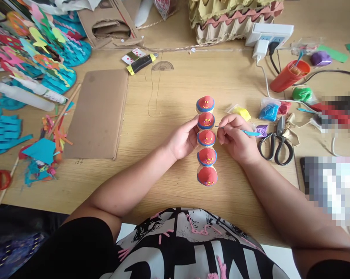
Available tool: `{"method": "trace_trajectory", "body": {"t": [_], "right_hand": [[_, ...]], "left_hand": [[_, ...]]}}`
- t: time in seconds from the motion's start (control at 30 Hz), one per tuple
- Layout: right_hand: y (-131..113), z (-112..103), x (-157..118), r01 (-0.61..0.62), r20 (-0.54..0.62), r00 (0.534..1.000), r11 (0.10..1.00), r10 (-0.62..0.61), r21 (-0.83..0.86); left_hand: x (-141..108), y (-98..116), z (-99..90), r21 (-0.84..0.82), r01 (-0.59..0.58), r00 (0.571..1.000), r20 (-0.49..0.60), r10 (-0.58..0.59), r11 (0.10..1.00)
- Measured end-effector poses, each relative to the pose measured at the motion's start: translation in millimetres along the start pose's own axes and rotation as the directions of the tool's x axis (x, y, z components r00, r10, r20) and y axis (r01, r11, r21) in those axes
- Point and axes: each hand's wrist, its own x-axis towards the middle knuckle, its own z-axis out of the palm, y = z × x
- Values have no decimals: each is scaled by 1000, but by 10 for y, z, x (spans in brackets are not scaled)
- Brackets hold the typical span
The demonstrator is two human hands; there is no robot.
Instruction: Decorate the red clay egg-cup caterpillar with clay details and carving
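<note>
Five red smiling domes (206, 138) run twelve to six o'clock over the counter (175, 91); the left hand (183, 138) grips their nine-o'clock side, the right hand (236, 140) pinches a blue tool (252, 133) at three.

Brown cardboard sheet (97, 114), half-round protractor (162, 66)

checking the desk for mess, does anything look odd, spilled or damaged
Nothing looks spilled. Loose paper scraps lie left of the cardboard sheet, and torn tan pieces lie beside the black-handled scissors; both look like untidy offcuts. The row of faces in the left hand shows no obvious damage.
</note>
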Motion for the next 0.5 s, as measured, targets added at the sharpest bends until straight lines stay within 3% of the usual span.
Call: {"method": "trace_trajectory", "body": {"t": [0.2,0.33,0.5], "right_hand": [[90,-36,36,-6,-28,1000,1000,5,-8],[110,-38,52,-36,-47,998,999,35,-29],[56,9,46,15,-118,993,999,-11,35]], "left_hand": [[-38,41,41,-68,61,998,13,-60,996],[-56,70,43,-31,85,996,7,-85,996],[-52,54,47,-10,76,997,-4,-76,997]]}}
